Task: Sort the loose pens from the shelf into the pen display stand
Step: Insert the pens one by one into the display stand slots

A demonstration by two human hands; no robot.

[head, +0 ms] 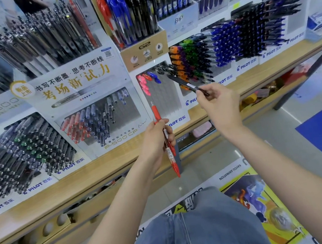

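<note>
The work seems to be in the middle, as I judge it. A little left of the frame centre, the left hand (154, 141) is clenched around a small bunch of red pens (175, 164), at least two. They stand almost upright in front of the wooden shelf (101, 171), so these are not yet sorted.

Just above this hand, in the centre, is the pen display stand (170, 99), white with grey slots, under a box marked G2. Only its upper part is filled. From left to right I see pink pens (143, 84), some red ones, blue pens (155, 77) and black ones. The lower slots look empty, so much place is left.

Right of the centre, the right hand (220, 103) pinches one black pen (187, 85) by its lower end between the thumb and the fingers. The pen lies tilted, and its far end is near the upper right corner of the stand, not yet in a slot. This pen is slim and dark, with a small white label on the barrel.

I cannot tell if more loose pens wait on the shelf.
</note>
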